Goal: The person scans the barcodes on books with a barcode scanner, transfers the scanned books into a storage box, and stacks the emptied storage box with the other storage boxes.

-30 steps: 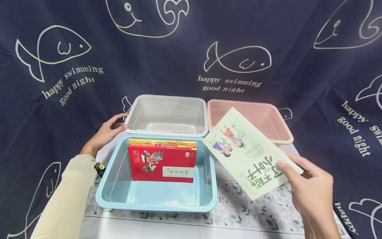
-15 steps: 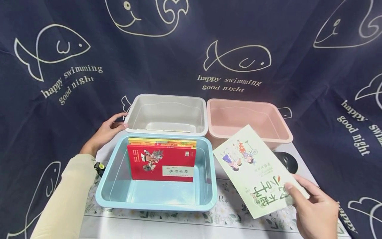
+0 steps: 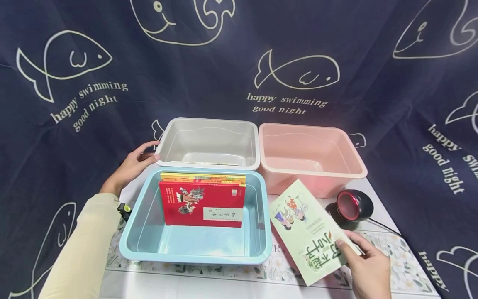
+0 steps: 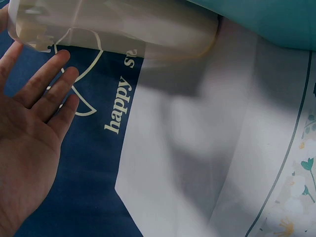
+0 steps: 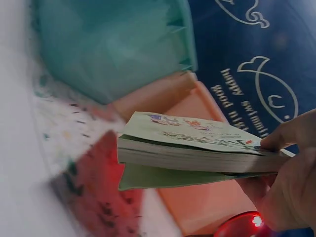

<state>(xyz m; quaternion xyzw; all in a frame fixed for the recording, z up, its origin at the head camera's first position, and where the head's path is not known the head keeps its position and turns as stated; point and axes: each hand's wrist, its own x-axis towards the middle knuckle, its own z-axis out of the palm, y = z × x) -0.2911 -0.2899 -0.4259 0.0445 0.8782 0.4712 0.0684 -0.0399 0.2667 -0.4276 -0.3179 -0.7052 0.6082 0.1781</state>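
Note:
My right hand (image 3: 366,257) grips a pale green book (image 3: 304,232) by one corner, thumb on the illustrated cover. In the right wrist view the thumb and fingers pinch the book (image 5: 197,158), page edges towards the camera and a cover hanging slightly apart. At the left end of the grey bin (image 3: 214,139), my left hand (image 3: 132,166) touches the rim with thumb and fingertips. The left wrist view shows that hand (image 4: 34,133) with fingers mostly straight. A blue bin (image 3: 201,245) in front holds a red book (image 3: 205,207) and several yellow-orange books (image 3: 201,177) behind it.
A pink bin (image 3: 298,145) stands to the right of the grey one. Beside it sits a rounded black device (image 3: 354,205) with a lit red ring and a cable. A floral cloth (image 3: 392,253) covers part of the white table. Dark curtain hangs behind.
My right hand has carried the green book down, away from the pink bin. The black device has come into view, and its red light now glows. The left hand stays at the grey bin.

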